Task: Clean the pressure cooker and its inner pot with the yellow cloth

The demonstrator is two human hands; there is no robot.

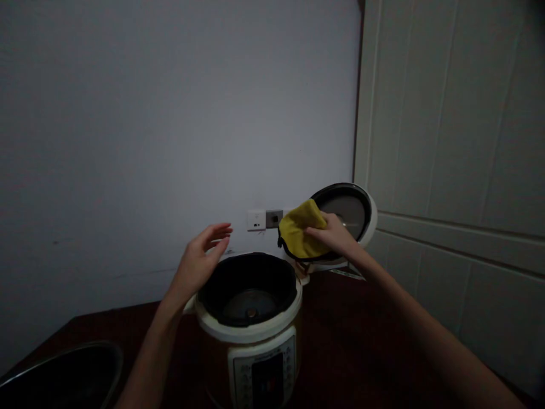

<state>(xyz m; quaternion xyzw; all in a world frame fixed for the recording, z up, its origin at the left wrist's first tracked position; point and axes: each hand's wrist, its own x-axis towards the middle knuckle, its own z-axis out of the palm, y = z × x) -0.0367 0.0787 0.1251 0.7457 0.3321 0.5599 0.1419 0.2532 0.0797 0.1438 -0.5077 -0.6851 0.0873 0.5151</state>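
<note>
A white rice cooker [255, 335] stands on a dark table, its hinged lid [357, 207] swung up to the right and its dark well empty. My right hand [334, 234] presses a yellow cloth [298, 230] against the lid's inner face, fingers closed on the cloth. My left hand [202, 261] hovers just left of the cooker's rim, fingers stretched out and holding nothing.
A dark inner pot [63, 378] sits at the table's near left corner. The dark wooden table [361, 346] meets a pale wall with a socket plate [264, 219]. A panelled door [460, 170] fills the right side.
</note>
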